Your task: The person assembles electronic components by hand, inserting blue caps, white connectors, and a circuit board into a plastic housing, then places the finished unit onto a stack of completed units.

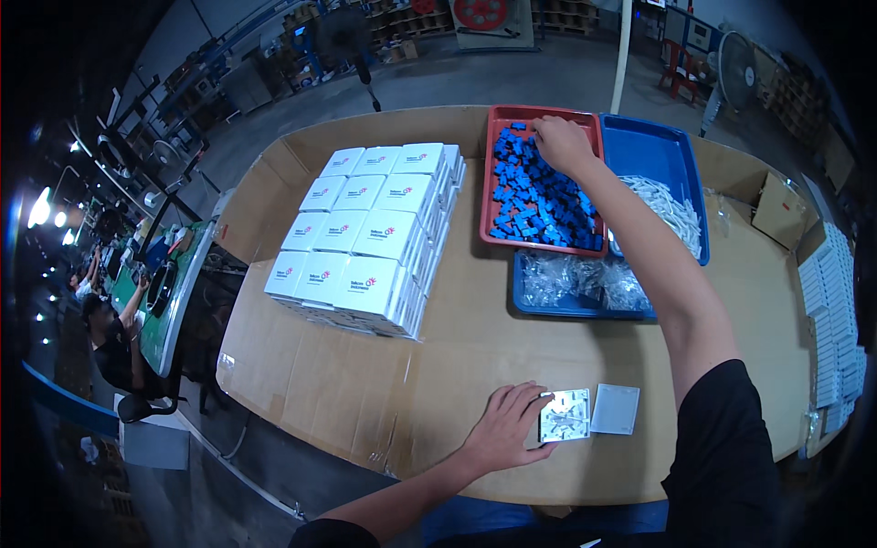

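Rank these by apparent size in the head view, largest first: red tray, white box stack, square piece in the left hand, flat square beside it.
1. White box stack
2. Red tray
3. Square piece in the left hand and flat square beside it: too alike to rank.

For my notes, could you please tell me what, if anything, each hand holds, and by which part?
Left hand: the square white piece, by its left side. Right hand, at the blue pieces: cannot tell, grip hidden.

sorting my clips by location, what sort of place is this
Probably a factory assembly floor: stacked white square pieces, a red tray of small blue parts, and another person at a green bench.
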{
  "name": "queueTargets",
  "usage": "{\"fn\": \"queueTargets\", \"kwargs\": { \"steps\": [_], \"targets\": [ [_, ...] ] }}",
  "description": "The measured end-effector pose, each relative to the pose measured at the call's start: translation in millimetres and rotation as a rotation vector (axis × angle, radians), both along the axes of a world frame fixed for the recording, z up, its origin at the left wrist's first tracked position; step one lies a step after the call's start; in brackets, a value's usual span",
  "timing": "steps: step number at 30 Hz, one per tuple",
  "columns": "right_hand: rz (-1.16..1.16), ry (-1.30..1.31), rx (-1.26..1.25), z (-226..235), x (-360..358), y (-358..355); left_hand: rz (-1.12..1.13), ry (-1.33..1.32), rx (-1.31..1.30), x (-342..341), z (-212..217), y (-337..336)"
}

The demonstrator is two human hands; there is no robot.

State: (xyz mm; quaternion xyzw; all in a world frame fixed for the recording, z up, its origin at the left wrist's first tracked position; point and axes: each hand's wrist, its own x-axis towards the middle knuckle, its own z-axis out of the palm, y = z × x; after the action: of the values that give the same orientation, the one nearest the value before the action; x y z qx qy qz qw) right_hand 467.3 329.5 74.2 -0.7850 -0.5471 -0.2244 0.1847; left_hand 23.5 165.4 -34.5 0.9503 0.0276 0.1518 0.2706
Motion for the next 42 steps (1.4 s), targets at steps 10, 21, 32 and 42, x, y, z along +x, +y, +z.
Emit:
{"fn": "queueTargets", "kwargs": {
  "steps": [10, 21, 32, 42],
  "targets": [
    [-0.014, 0.052, 0.044, -29.0, 25.4, 71.6, -0.013, 0.024, -0.068, 3.8, 1.2, 3.4],
    [0.495, 1.384, 0.673, 38.7, -32.4, -15.2, -0.014, -0.032, -0.066, 0.5, -2.7, 2.3],
    [0.941, 1.776, 0.694, 93.2, -158.4, -206.9, 0.006, -0.081, 0.003, -5.8, -4.2, -12.3],
    [0.610, 1.726, 0.722, 14.1, -206.0, -342.1, 0.113, -0.064, -0.102, -11.4, -6.4, -27.0]
  ]
}}
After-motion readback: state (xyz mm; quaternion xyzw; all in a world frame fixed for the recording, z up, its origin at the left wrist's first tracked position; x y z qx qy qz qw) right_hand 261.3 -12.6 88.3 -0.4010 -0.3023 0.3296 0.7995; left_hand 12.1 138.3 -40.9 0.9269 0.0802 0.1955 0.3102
